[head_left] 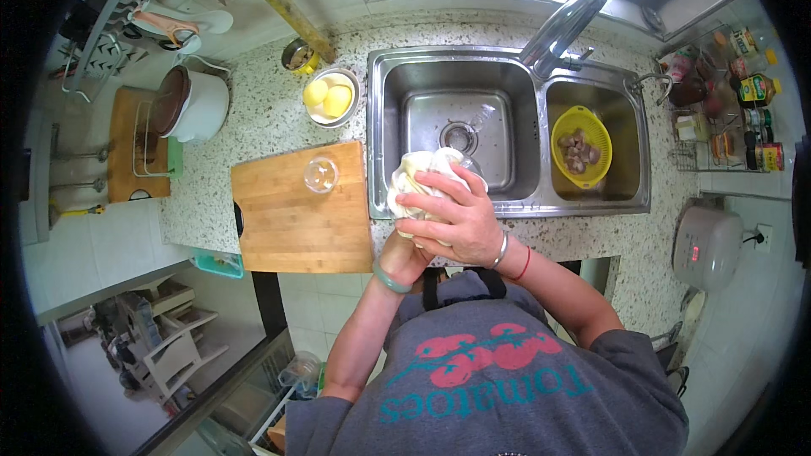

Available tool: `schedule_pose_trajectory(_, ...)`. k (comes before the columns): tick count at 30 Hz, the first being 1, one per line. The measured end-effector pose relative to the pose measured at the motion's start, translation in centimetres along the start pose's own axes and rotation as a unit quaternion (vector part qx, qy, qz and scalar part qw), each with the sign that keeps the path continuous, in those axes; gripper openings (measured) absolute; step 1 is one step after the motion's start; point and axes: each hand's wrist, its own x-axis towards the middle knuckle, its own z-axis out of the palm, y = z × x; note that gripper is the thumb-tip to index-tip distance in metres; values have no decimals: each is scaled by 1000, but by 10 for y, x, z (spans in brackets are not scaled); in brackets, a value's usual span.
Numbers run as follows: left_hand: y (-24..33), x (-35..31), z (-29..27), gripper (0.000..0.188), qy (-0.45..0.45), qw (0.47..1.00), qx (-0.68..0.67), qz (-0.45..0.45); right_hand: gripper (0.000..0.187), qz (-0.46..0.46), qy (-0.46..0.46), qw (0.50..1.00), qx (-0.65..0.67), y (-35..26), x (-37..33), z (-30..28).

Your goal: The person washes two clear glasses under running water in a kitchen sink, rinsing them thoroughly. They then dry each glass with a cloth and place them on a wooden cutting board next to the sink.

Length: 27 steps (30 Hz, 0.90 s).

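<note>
At the front edge of the sink, a bunched white cloth [409, 179] with yellowish patches is gripped between my two hands. My right hand [460, 218] lies over it, fingers curved around its right and near sides. From below, my left hand [407, 258] supports the bundle; its fingers are mostly hidden behind the cloth and the right hand. A clear, glass-like edge [471, 171] shows beside the cloth, but its shape is largely covered. Left of my hands, a small clear glass [321, 175] stands on a wooden cutting board [296, 228].
The steel double sink [378, 118] has a tall faucet [564, 27]. Its right basin holds a yellow colander [605, 139] with pinkish pieces. Behind the board sit a bowl [356, 97] of peeled yellow pieces and a small pot [296, 57]. A spice rack [714, 122] stands far right.
</note>
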Motion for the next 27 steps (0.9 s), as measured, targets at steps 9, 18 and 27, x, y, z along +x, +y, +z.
schedule_pose_trajectory(9,2,-9,0,63,25,999,12,-36,14,170,-72,979,83,34,35,8)
schedule_pose_trajectory(18,18,-8,8,73,-10,999,-24,-44,38,479,-68,706,517,86,14,7)
schedule_pose_trajectory(27,12,4,22,71,35,999,0,8,33,501,212,739,397,74,-13,36)
